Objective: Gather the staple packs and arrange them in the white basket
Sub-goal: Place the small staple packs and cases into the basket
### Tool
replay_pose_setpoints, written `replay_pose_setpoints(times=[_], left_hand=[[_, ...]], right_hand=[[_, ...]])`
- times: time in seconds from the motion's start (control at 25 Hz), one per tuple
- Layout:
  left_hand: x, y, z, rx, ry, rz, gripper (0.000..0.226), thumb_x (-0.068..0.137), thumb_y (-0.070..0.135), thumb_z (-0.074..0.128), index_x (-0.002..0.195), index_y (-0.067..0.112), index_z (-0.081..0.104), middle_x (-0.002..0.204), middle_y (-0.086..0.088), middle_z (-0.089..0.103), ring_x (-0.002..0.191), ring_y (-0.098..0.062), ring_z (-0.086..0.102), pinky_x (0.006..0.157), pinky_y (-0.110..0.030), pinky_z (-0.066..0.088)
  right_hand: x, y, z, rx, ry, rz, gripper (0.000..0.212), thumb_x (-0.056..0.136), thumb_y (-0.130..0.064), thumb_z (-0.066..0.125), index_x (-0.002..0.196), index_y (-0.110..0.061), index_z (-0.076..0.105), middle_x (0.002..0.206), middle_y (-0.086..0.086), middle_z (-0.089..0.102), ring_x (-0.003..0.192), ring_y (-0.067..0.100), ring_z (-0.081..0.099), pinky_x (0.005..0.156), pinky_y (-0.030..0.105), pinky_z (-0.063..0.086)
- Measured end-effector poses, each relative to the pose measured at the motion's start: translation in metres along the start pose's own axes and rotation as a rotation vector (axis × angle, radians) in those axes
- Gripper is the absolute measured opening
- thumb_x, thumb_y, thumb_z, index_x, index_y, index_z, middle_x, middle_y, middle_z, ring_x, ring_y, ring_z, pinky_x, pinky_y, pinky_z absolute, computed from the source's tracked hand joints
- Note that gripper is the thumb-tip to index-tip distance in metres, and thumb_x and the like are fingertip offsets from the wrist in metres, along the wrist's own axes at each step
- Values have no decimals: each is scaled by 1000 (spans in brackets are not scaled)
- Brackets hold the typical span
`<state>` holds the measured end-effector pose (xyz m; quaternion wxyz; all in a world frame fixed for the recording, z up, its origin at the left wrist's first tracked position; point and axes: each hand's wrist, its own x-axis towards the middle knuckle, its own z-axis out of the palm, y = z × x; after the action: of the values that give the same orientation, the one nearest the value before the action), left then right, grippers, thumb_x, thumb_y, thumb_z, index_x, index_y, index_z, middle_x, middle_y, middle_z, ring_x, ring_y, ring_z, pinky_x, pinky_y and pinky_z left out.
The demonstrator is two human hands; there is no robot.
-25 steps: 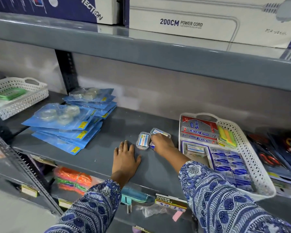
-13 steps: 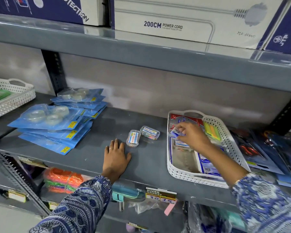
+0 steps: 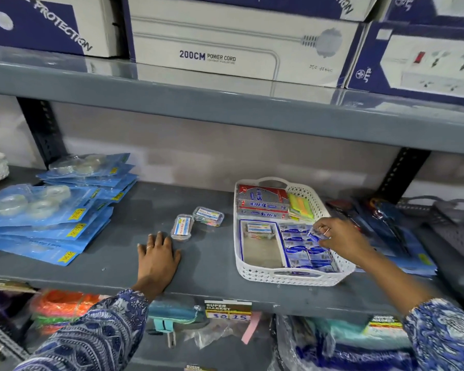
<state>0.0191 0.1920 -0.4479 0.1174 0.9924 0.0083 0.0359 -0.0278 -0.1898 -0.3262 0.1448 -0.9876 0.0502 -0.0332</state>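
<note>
Two clear staple packs (image 3: 182,227) (image 3: 208,216) lie on the grey shelf, just beyond my left hand (image 3: 158,257), which rests flat with its fingers spread. The white basket (image 3: 279,279) stands to the right. Inside it, another clear staple pack (image 3: 260,229) sits in an open box at the left, and rows of small blue packs (image 3: 302,251) fill the right side. My right hand (image 3: 342,238) hovers over those rows and pinches one small blue pack (image 3: 315,235) between its fingertips.
Red and silver boxes (image 3: 263,203) and bright sticky notes (image 3: 302,207) fill the basket's far end. Blue tape packs (image 3: 46,218) are stacked at the left and scissors packs (image 3: 391,226) lie at the right. A shelf with power cord boxes (image 3: 236,49) hangs low overhead.
My right hand lifted a clear pack off the shelf, carried it into the basket and left it there. It then shifted right and now pinches a small blue pack. My left hand stayed put.
</note>
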Motion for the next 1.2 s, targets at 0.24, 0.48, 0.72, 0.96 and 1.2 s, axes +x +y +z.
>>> replay_pose_setpoints(times=[0.24,0.48,0.72,0.96,1.2], left_hand=[[1,2,3,-13,13,-16,62,89,49,42,136,9,39,150,-10,35,140,-29,25,114,-50,22],[0,6,11,-19,80,-41,56,87,46,47,127,6,45,143,-12,41,136,-32,29,110,-53,25],[0,7,10,-30,89,-43,53,86,45,50,122,6,48,140,-13,45,134,-33,33,108,-54,27],[-2,7,9,-27,96,-38,53,87,45,49,122,6,48,140,-13,45,134,-33,33,108,-54,27],[-4,9,6,-36,94,-33,51,88,44,48,122,7,48,141,-13,44,135,-33,32,110,-54,25]], right_hand=[[4,8,10,6,-42,22,37,72,-5,75,108,-10,68,105,12,73,83,20,63,68,23,45],[4,7,17,-32,-175,-29,36,77,4,66,111,-6,67,111,12,69,90,21,63,80,30,53],[0,20,26,-166,-325,-86,33,76,11,61,105,-5,67,112,11,67,90,18,58,79,29,50],[2,26,29,-241,-362,-102,31,78,4,66,105,-10,67,114,9,63,99,22,61,85,34,52],[-3,26,25,-199,-348,-72,47,76,3,70,60,-32,44,85,0,54,76,14,51,60,14,39]])
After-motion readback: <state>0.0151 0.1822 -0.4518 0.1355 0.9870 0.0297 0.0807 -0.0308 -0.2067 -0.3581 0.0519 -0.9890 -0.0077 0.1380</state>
